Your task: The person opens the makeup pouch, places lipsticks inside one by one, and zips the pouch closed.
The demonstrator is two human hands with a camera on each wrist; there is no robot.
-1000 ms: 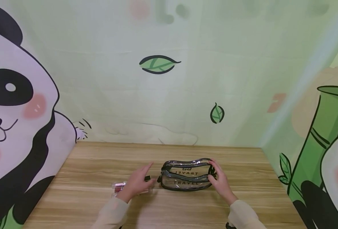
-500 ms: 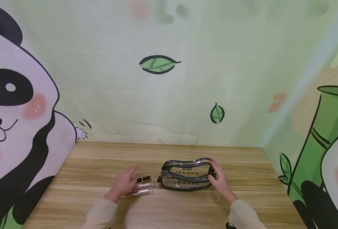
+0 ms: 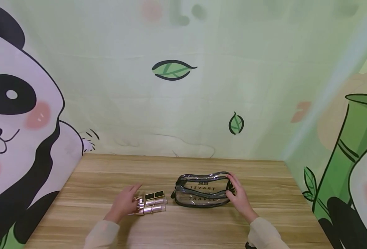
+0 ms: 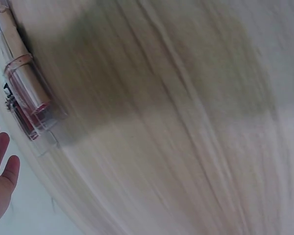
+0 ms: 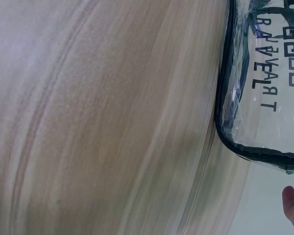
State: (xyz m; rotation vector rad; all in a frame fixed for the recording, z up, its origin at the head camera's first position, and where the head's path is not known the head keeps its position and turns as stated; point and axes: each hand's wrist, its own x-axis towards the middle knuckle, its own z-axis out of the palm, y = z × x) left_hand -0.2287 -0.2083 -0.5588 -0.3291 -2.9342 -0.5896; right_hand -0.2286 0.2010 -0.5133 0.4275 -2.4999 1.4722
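Note:
My right hand (image 3: 241, 200) holds the right end of a clear pouch (image 3: 202, 193) with black piping, thumb at the near rim and fingers at the far one. The pouch lies with its top parted and bears the word TRAVEL; its black-edged corner also fills the upper right of the right wrist view. To its left, two lipsticks (image 3: 153, 209) with clear caps lie side by side, below a black, gold-edged rectangular case (image 3: 154, 195). My left hand (image 3: 124, 202) is at their left ends, partly covering them. In the left wrist view its fingers (image 4: 10, 169) are loosely extended, gripping nothing.
The wood-grain table (image 3: 177, 231) extends around the pouch and lipsticks. Behind it hangs a pale green backdrop (image 3: 115, 103) with a panda, leaves and bamboo printed on it.
My left hand has drawn back to the left, away from the pouch, uncovering the lipsticks and the black case. My right hand and the pouch have stayed put.

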